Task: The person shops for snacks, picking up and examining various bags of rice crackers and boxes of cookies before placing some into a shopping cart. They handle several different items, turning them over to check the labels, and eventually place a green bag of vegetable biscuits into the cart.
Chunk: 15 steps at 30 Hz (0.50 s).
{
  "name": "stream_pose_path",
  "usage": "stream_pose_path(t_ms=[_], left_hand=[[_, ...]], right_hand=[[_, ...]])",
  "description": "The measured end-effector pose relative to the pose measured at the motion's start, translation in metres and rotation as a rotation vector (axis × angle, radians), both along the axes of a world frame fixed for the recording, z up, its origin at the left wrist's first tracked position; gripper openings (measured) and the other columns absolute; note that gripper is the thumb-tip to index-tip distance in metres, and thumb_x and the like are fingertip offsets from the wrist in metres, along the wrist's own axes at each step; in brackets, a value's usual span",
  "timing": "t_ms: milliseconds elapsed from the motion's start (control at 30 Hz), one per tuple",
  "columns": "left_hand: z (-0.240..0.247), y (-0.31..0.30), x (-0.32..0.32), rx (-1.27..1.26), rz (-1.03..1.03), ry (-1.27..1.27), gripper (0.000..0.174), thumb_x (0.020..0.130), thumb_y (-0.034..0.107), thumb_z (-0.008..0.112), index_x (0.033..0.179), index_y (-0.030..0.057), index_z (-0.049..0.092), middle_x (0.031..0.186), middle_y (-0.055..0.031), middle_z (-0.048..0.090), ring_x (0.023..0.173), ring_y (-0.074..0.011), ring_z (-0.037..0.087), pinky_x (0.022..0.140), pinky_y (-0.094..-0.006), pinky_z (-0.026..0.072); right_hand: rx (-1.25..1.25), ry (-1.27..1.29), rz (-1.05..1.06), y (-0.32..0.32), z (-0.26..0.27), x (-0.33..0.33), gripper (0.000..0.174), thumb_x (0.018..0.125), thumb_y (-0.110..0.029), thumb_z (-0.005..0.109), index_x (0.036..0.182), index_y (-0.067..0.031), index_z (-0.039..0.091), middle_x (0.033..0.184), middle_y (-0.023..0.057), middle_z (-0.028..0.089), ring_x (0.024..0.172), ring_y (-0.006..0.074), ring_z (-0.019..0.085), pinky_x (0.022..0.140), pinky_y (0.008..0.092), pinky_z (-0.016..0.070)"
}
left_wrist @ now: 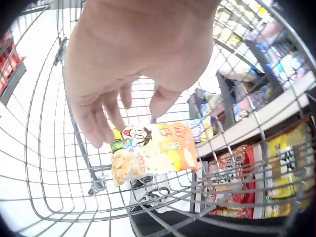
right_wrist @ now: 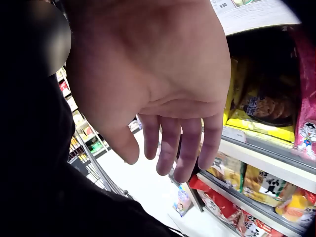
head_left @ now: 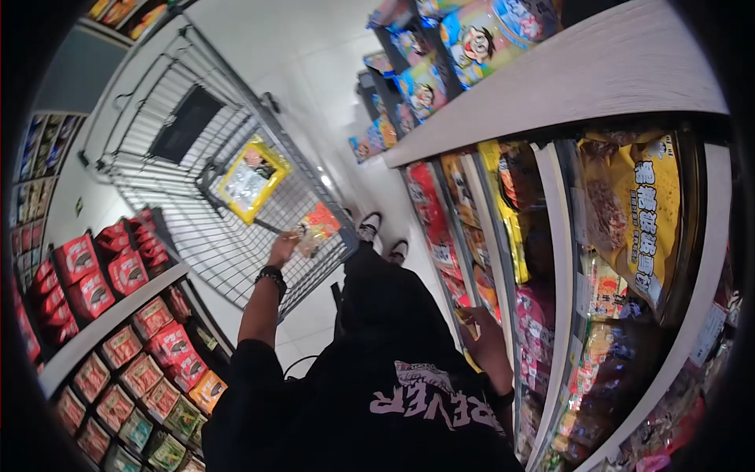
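Note:
My left hand is inside a wire shopping cart, its fingers loosely bent and the thumb apart from them. Right below the fingertips lies a small orange-and-white snack bag with a cartoon face, on the cart's wire floor. Farther along in the cart sits a yellow-edged package with a clear, shiny middle. Down at my right side, beside the snack shelves, hangs my right hand, palm showing in the right wrist view. Its fingers are loosely extended and hold nothing.
Close on the right stand shelves with a large yellow snack bag and red packs. To the left is a lower rack of red packets. Blue cartoon bags fill a display ahead. My shoes stand beside the cart.

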<state>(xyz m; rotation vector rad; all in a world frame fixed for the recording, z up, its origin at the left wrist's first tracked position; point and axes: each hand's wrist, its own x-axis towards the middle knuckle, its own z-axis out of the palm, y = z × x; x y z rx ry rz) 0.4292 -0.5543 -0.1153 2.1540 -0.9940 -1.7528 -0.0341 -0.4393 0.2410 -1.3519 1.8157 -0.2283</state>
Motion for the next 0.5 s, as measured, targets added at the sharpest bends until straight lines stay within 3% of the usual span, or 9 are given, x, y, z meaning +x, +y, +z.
stream_pose_path(t_ms=[67, 133, 200, 267, 333, 367, 400, 467, 500], left_hand=[[-0.080, 0.018, 0.021, -0.018, 0.081, -0.200, 0.054, 0.085, 0.031, 0.069, 0.120, -0.0086, 0.056, 0.109, -0.0193, 0.066, 0.097, -0.0212, 0.065, 0.077, -0.0362, 0.0541], [-0.089, 0.016, -0.004, 0.141, 0.295, -0.161, 0.052, 0.084, 0.027, 0.068, 0.118, -0.0100, 0.055, 0.107, -0.0194, 0.066, 0.097, -0.0225, 0.065, 0.078, -0.0353, 0.0542], [-0.103, 0.013, -0.020, 0.194, 0.184, -0.044, 0.051, 0.081, 0.022, 0.070, 0.118, -0.0082, 0.053, 0.110, -0.0174, 0.063, 0.097, -0.0244, 0.064, 0.080, -0.0351, 0.0547], [-0.149, 0.026, -0.032, 0.096, 0.591, 0.278, 0.050, 0.076, 0.016, 0.072, 0.119, -0.0033, 0.053, 0.108, -0.0130, 0.063, 0.094, -0.0249, 0.064, 0.079, -0.0354, 0.0556], [-0.181, 0.031, -0.028, 0.165, 0.774, 0.414, 0.049, 0.074, 0.012, 0.074, 0.118, -0.0004, 0.055, 0.108, -0.0124, 0.062, 0.093, -0.0251, 0.064, 0.079, -0.0386, 0.0560], [-0.175, 0.032, -0.024, 0.131, 0.719, 0.431, 0.050, 0.077, 0.014, 0.073, 0.122, 0.0014, 0.054, 0.108, -0.0133, 0.062, 0.093, -0.0271, 0.063, 0.080, -0.0417, 0.0553], [-0.166, 0.023, -0.015, 0.197, 0.338, 0.183, 0.043, 0.091, 0.038, 0.059, 0.111, 0.0005, 0.063, 0.097, -0.0103, 0.066, 0.086, -0.0229, 0.064, 0.073, -0.0366, 0.0548], [-0.170, 0.024, -0.020, 0.185, 0.423, 0.316, 0.041, 0.089, 0.037, 0.065, 0.118, 0.0086, 0.062, 0.104, -0.0168, 0.065, 0.093, -0.0299, 0.063, 0.079, -0.0450, 0.0537], [-0.167, 0.021, -0.027, 0.271, 0.606, 0.492, 0.040, 0.092, 0.036, 0.059, 0.118, 0.0060, 0.061, 0.106, -0.0173, 0.066, 0.094, -0.0300, 0.064, 0.077, -0.0446, 0.0538]], right_hand=[[0.026, 0.059, 0.041, 0.021, -0.008, -0.004, 0.034, 0.084, -0.008, 0.067, 0.117, -0.0061, 0.059, 0.099, 0.0129, 0.063, 0.094, 0.0291, 0.063, 0.084, 0.0371, 0.0501], [0.195, 0.117, 0.028, 0.025, 0.000, -0.004, 0.033, 0.088, -0.019, 0.065, 0.119, -0.0064, 0.059, 0.104, 0.0133, 0.064, 0.101, 0.0302, 0.063, 0.088, 0.0383, 0.0499], [0.251, 0.118, -0.043, 0.035, 0.003, -0.008, 0.034, 0.089, -0.020, 0.065, 0.120, -0.0077, 0.059, 0.107, 0.0126, 0.065, 0.101, 0.0299, 0.063, 0.088, 0.0382, 0.0503], [0.263, 0.163, -0.067, 0.040, 0.004, -0.012, 0.034, 0.089, -0.021, 0.065, 0.121, -0.0088, 0.059, 0.109, 0.0125, 0.065, 0.101, 0.0296, 0.064, 0.087, 0.0382, 0.0507], [0.264, 0.179, -0.120, 0.034, 0.011, -0.009, 0.034, 0.089, -0.022, 0.064, 0.121, -0.0093, 0.059, 0.110, 0.0132, 0.065, 0.101, 0.0298, 0.064, 0.088, 0.0395, 0.0509], [0.246, 0.193, -0.102, 0.034, 0.011, -0.007, 0.034, 0.089, -0.022, 0.064, 0.121, -0.0097, 0.059, 0.111, 0.0137, 0.064, 0.102, 0.0305, 0.064, 0.088, 0.0402, 0.0508], [0.224, 0.211, -0.086, 0.035, 0.010, -0.007, 0.035, 0.090, -0.023, 0.064, 0.121, -0.0101, 0.058, 0.111, 0.0143, 0.064, 0.103, 0.0311, 0.064, 0.089, 0.0409, 0.0507], [0.217, 0.152, -0.164, 0.042, 0.002, -0.006, 0.039, 0.089, -0.025, 0.064, 0.125, -0.0119, 0.055, 0.113, 0.0131, 0.064, 0.100, 0.0330, 0.065, 0.087, 0.0427, 0.0522], [0.226, 0.145, -0.178, 0.045, 0.003, -0.004, 0.037, 0.092, -0.023, 0.063, 0.126, -0.0123, 0.055, 0.112, 0.0137, 0.064, 0.100, 0.0310, 0.065, 0.087, 0.0399, 0.0522]])
